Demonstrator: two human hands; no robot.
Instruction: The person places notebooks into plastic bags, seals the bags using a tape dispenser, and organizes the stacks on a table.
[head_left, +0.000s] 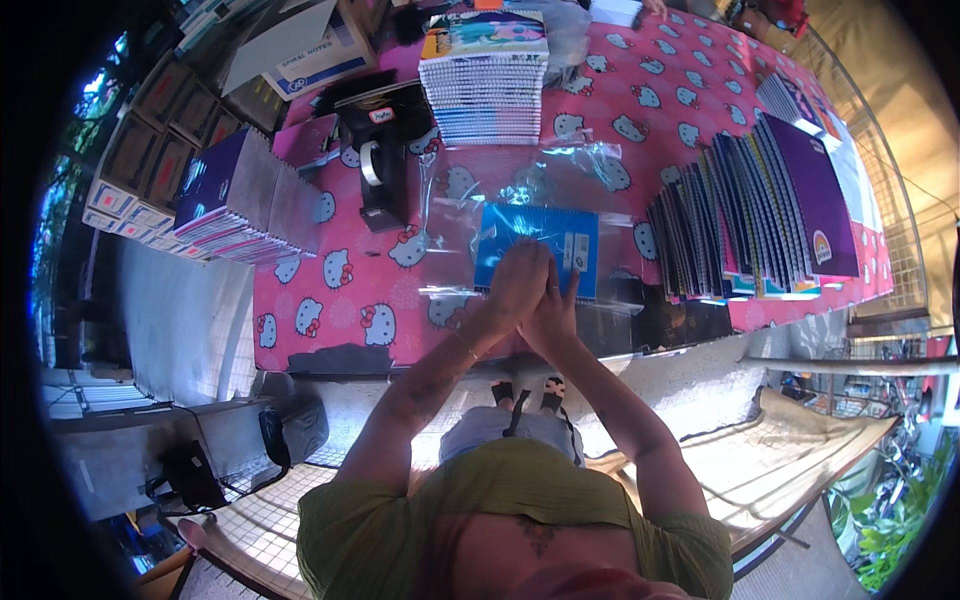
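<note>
A blue spiral notebook (497, 228) lies flat on a pile of clear plastic wrap (455, 255) at the table's near middle. My left hand (520, 278) rests over its lower half, the back of the hand up; its fingers are mostly hidden. Close against it, my right hand (552, 305) lies on the notebook with fingers stretched out, one pointing up beside a white label (577, 250). The two hands touch and partly overlap. Shiny plastic stretches past the notebook's sides and far edge.
A black tape dispenser (383, 200) stands left of the plastic. Behind is a tall notebook stack (482, 105). More notebooks stand in rows at right (735, 215) and left (235, 195). Cartons (310, 55) sit at the far left. The pink patterned tablecloth (335, 268) covers the table.
</note>
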